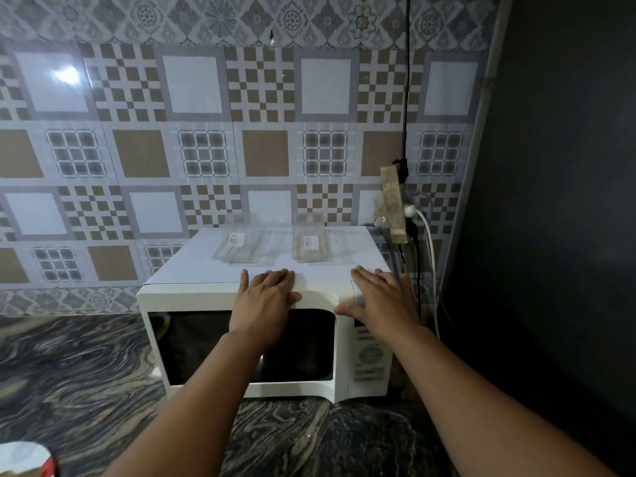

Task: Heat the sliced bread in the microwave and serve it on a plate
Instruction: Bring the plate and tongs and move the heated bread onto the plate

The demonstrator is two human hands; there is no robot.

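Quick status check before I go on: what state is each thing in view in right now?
microwave: on the counter, door closed
left hand: open, flat on the microwave's top front edge
right hand: open, resting on the top right corner above the control panel
clear containers: two, sitting on the microwave top
power strip: hanging on the wall, plugs inserted
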